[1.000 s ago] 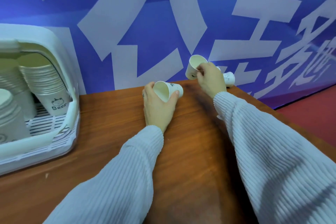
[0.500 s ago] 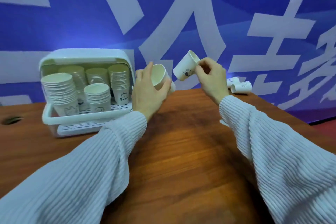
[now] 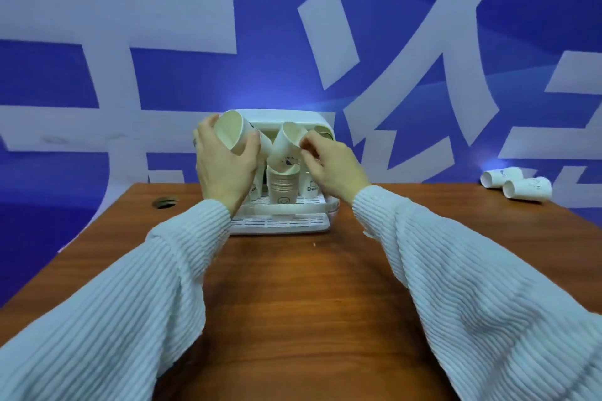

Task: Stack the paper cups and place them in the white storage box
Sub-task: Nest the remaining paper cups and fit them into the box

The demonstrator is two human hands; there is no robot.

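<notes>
Your left hand (image 3: 224, 166) wraps its grip round a tilted paper cup (image 3: 234, 135); your right hand (image 3: 329, 163) pinches the rim of a second cup (image 3: 286, 148) over a stack (image 3: 282, 187) in the white storage box (image 3: 286, 221) on the worktop (image 3: 293, 286). One boxed cup seems to read "Bear". Two loose cups (image 3: 518, 187) lie far right.

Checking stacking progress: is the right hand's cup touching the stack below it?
Touching: the head view shows the right hand's cup with its base entering the stack.
</notes>
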